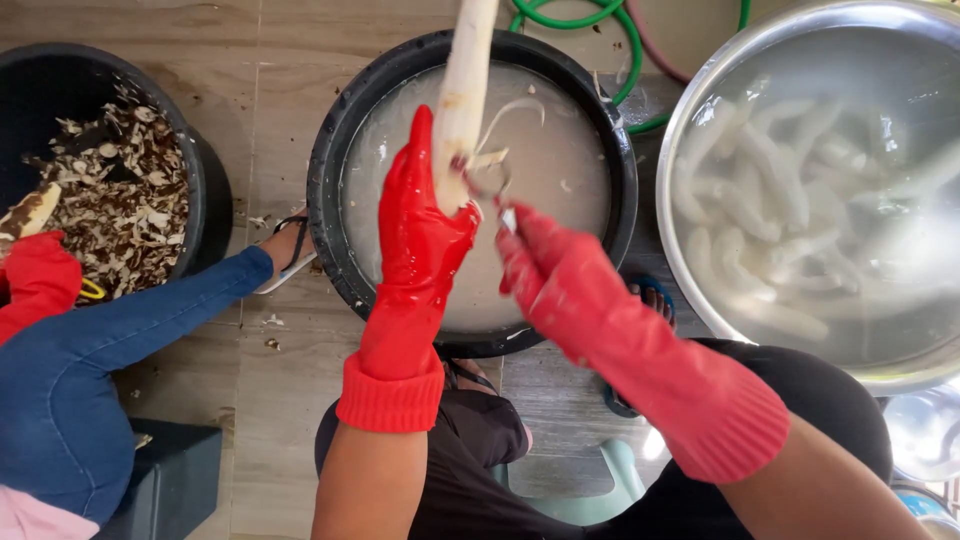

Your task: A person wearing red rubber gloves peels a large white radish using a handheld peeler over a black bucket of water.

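A steel bowl [700,90] at right holds peeled white roots [770,190] in water. At left a dark bucket [205,180] is heaped with peelings [130,200], beside a co-worker's jeans leg [120,340]. Green hose [575,18] lies on the tiled floor [270,90].

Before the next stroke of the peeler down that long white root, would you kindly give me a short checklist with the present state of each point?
1. Left hand in its red rubber glove grips the long pale peeled root: ok.
2. Right hand in its red glove holds a small metal peeler against the root: ok.
3. Black round basin of cloudy water sits under the root to catch the peel: ok.
4. Left fingers lie out of the blade's path: cannot tell, they are close to it.
5. Large steel bowl of peeled white roots in water stands beside the basin on the right: ok.
6. Co-worker's red-gloved hand stays apart, at the black tub of peelings: ok.
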